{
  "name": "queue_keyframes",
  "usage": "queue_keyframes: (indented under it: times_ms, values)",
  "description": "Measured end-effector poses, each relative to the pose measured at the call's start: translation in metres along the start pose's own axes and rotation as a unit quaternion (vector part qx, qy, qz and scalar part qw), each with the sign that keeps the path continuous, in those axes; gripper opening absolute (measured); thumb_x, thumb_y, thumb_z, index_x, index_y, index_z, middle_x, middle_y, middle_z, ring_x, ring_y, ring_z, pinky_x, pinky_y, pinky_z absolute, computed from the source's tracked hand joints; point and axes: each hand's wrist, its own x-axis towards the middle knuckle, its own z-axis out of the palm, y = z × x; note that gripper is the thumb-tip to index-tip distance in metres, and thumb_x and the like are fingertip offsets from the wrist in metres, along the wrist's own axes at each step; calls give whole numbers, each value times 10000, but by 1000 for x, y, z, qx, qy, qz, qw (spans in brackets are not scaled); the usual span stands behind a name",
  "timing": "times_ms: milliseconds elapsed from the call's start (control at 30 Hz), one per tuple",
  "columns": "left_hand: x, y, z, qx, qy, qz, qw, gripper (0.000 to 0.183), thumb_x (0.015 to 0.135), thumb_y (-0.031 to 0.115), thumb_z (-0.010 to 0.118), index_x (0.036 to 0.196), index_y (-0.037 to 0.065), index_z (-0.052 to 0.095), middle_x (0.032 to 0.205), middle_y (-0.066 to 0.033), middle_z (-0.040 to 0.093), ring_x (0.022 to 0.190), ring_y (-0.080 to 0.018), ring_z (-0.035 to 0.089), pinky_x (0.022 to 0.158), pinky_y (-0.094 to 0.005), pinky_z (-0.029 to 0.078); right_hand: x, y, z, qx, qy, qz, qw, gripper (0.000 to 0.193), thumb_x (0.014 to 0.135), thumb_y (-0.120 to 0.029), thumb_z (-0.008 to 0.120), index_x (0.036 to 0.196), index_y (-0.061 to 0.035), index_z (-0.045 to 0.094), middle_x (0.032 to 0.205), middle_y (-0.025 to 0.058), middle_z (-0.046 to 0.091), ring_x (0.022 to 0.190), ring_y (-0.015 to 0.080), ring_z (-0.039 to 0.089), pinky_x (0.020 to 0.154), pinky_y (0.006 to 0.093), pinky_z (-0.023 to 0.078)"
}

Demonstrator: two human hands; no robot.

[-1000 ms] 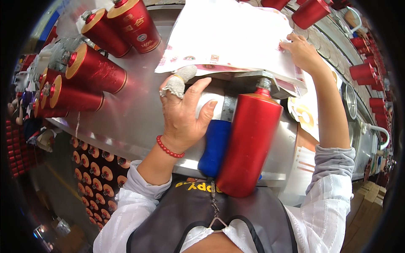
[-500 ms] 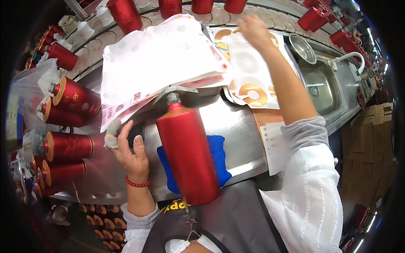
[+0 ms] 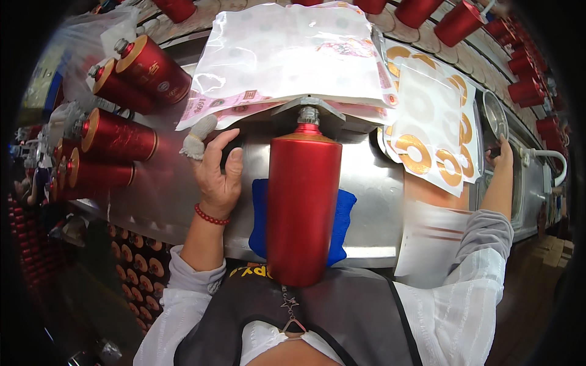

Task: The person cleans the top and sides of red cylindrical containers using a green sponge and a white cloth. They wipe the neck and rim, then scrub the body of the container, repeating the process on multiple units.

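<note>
A red bottle [image 3: 304, 210] with a clear cap lies in front of me, its neck in a metal bracket [image 3: 307, 105] and its body over a blue cloth [image 3: 261, 213]. To its left is my left hand [image 3: 218, 177], open and empty, thumb and fingers apart. Grey fabric covers one fingertip, and a red bead bracelet circles the wrist. Far to the right, my right hand [image 3: 502, 163] is at the near rim of a metal bowl [image 3: 495, 116]. Its fingers are partly hidden, so their grip is unclear.
White sheets with gold ring-shaped stickers [image 3: 415, 152] lie right of a plastic-covered, pink-edged stack [image 3: 287, 55]. Several red bottles [image 3: 119, 135] stand at the left; more red containers [image 3: 461, 23] line the far side. A sink with a white tap [image 3: 549, 157] is at the right.
My right hand has moved from the sticker sheets to the metal bowl at the right. The view has turned, shifting the scene. My left hand remains open beside the bottle.
</note>
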Motion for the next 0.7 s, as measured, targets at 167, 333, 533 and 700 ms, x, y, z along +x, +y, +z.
queue_keyframes:
  times_ms: [167,333,533,700]
  values:
    - [-2,2,-1,6,3,-23,1000,253,933,171,662,1157,59,699,1301,-180,555,1184,-318,507,1040,-406,384,27,-2,8,137,-8,-17,990,216,950,-254,646,953,-107,488,927,120,557,766,303,558,533,407,529]
    - [-3,-4,4,0,4,-7,1000,230,912,153,680,1120,59,706,1274,-167,564,1161,-311,518,1017,-401,402,42,-17,-27,109,-30,-56,992,209,961,-228,633,991,-79,490,924,150,576,723,330,582,525,430,564]
    - [-3,0,0,5,8,-3,1000,214,894,149,699,1088,57,707,1240,-157,573,1107,-299,538,986,-400,417,-45,-54,4,11,-163,-125,979,213,959,-264,653,987,-68,573,845,140,648,641,288,613,533,388,575]
    - [-1,-1,0,-27,10,-2,1000,207,944,188,669,1091,49,714,1251,-152,576,1125,-284,541,1009,-385,413,-113,-67,43,-10,-251,-134,959,216,962,-274,658,1034,-72,635,1014,111,695,781,255,656,572,366,573]
